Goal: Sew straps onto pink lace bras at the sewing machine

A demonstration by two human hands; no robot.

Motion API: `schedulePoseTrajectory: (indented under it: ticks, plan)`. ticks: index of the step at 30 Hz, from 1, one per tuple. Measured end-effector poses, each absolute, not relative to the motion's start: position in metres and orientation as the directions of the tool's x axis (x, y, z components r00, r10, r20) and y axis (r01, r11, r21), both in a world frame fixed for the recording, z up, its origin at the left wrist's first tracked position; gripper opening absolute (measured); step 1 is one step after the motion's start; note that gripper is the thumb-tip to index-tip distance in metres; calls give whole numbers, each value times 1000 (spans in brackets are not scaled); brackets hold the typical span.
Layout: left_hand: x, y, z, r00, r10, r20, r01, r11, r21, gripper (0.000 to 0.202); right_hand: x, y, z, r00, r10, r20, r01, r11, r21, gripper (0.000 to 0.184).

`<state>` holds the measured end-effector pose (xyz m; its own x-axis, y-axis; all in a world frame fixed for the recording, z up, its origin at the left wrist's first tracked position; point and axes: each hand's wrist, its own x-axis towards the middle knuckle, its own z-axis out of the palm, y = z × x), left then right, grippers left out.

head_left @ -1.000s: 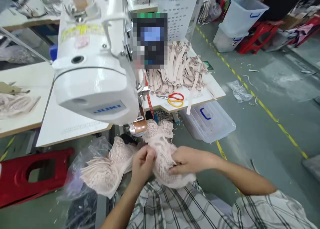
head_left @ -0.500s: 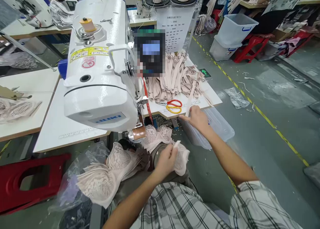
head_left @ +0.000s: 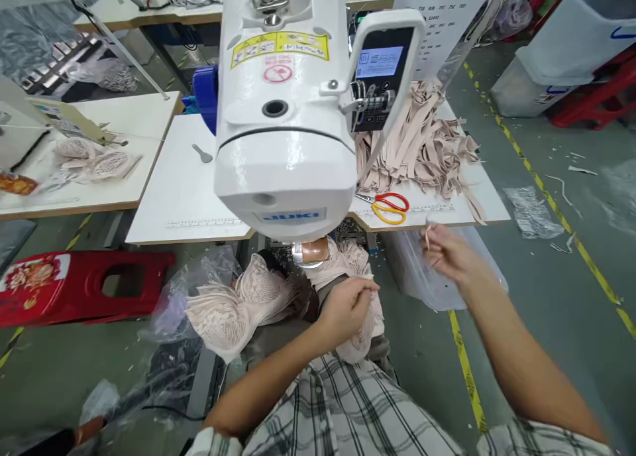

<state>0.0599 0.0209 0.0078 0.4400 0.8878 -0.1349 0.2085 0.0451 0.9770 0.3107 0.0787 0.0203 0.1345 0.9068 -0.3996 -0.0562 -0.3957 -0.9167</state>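
My left hand [head_left: 348, 310] is closed with its fingertips pinched at the edge of a pale pink lace bra [head_left: 362, 333] lying over my lap. Part of that bra reaches up beside the sewing machine's lower arm [head_left: 314, 252]. Above the clear plastic bin, my right hand [head_left: 453, 256] is closed on a short pale fabric strip [head_left: 426, 236], whose tip shows at the fingertips. A stack of matching lace bras [head_left: 233, 307] rests to the left of my left hand. On the table, a heap of pale pink straps [head_left: 422, 148] lies beyond my right hand.
The white sewing machine head [head_left: 285, 171] stands in front of me, its control screen [head_left: 382, 65] at its right. Scissors [head_left: 389, 206] with red and yellow handles lie near the table edge. Below is the clear bin [head_left: 447, 290]. A red stool [head_left: 89, 287] stands left.
My view has turned left and tilted down. My right hand has drawn back from the table edge with the strip. My left hand stays over the bra; the pale end above its fingers no longer shows.
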Motion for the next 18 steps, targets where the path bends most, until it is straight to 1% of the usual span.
schedulePoseTrajectory:
  ticks: [1, 2, 3, 5, 7, 9, 11, 13, 14, 16, 17, 18]
  plan:
    - [58, 24, 11, 425, 881, -209, 174, 147, 974, 28, 295, 66, 16, 51, 904, -425, -222, -405, -887, 52]
    - [56, 27, 14, 436, 853, -288, 134, 255, 958, 34, 278, 54, 12, -51, 891, -450, -376, -435, -818, 56]
    - [54, 30, 17, 471, 808, -355, 93, 355, 930, 42, 260, 43, 8, -136, 878, -460, -466, -466, -752, 57]
    - [48, 35, 20, 569, 701, -429, 39, 498, 866, 55, 228, 26, 0, -250, 876, -413, -551, -479, -683, 58]
    - [43, 37, 22, 632, 625, -457, 19, 577, 816, 60, 205, 20, -4, -278, 897, -343, -563, -441, -698, 54]
    - [37, 36, 23, 631, 618, -469, -8, 609, 793, 57, 193, 19, -6, -255, 923, -288, -549, -384, -743, 48]
    - [33, 35, 26, 582, 673, -456, -36, 581, 813, 52, 189, 21, -8, -225, 930, -290, -535, -367, -761, 47]
    - [29, 33, 32, 528, 750, -399, -9, 475, 880, 45, 189, 20, -8, -275, 897, -345, -512, -441, -737, 48]
    - [28, 32, 35, 514, 777, -363, 36, 404, 914, 42, 189, 19, -8, -333, 866, -374, -485, -498, -719, 51]
    - [28, 30, 43, 507, 807, -303, 149, 264, 953, 36, 191, 18, -6, -440, 799, -410, -405, -584, -704, 63]
    - [29, 30, 46, 506, 814, -285, 202, 209, 957, 36, 192, 18, -3, -450, 785, -425, -372, -598, -710, 66]
    - [30, 30, 48, 504, 821, -268, 247, 160, 956, 36, 193, 20, 0, -419, 790, -447, -351, -595, -723, 66]
